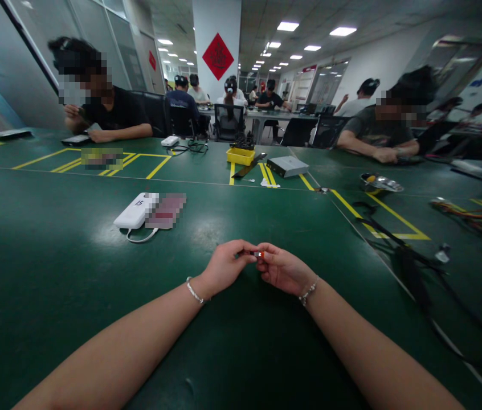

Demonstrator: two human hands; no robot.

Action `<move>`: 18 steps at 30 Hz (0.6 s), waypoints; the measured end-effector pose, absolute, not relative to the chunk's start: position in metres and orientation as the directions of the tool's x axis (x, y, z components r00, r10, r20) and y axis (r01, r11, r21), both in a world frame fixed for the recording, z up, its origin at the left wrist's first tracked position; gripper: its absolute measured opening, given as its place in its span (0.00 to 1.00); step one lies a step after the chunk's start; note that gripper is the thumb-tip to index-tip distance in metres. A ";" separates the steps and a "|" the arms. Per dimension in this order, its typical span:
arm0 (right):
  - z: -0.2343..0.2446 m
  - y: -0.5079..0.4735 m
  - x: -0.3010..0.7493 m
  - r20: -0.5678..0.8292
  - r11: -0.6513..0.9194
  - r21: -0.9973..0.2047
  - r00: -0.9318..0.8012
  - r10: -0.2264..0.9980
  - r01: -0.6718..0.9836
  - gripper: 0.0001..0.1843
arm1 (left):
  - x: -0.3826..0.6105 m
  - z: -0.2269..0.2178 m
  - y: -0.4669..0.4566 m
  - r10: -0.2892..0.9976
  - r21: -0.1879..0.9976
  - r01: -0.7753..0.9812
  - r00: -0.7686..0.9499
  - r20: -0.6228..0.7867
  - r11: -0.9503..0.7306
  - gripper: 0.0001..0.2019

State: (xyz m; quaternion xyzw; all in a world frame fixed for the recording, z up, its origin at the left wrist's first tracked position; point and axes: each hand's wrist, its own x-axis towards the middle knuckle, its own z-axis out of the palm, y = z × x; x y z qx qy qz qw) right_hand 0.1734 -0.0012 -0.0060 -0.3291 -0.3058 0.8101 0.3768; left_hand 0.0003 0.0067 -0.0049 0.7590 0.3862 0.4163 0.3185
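Fingertips of both my hands meet above the green table (pixel 74 285), pinching a small orange and silver piece (pixel 260 254); its kind is too small to make out. My left hand (pixel 228 263) grips its left end between thumb and fingers. On the other side my right hand (pixel 282 267) has thumb and forefinger closed on the orange part, with the other fingers curled in. Beyond my left hand lies a white power bank (pixel 136 210) marked 15, with a short white cable (pixel 141 239) looping from it beside a blurred flat reddish thing (pixel 166 210).
A yellow tray (pixel 241 156) with black cables stands farther back, near a grey box (pixel 287 166). Black cables (pixel 412 273) and a metal dish (pixel 380 183) lie to the right. Co-workers sit at the far left (pixel 113 114) and far right (pixel 382 134).
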 end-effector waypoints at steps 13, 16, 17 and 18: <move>0.000 -0.002 0.175 -0.396 -0.608 -0.725 -0.526 0.752 -0.323 0.15 | 0.001 -0.003 0.005 0.836 0.793 0.313 0.367 0.407 -0.523 0.07; 0.001 -0.004 0.174 -0.371 -0.588 -0.737 -0.529 0.764 -0.333 0.18 | 0.000 -0.002 0.005 0.844 0.800 0.319 0.369 0.388 -0.508 0.07; 0.001 -0.004 0.174 -0.356 -0.577 -0.742 -0.529 0.771 -0.342 0.18 | 0.000 -0.002 0.005 0.847 0.802 0.322 0.370 0.382 -0.502 0.07; 0.001 -0.004 0.174 -0.342 -0.565 -0.746 -0.526 0.779 -0.352 0.19 | 0.000 -0.002 0.005 0.850 0.805 0.323 0.369 0.376 -0.497 0.07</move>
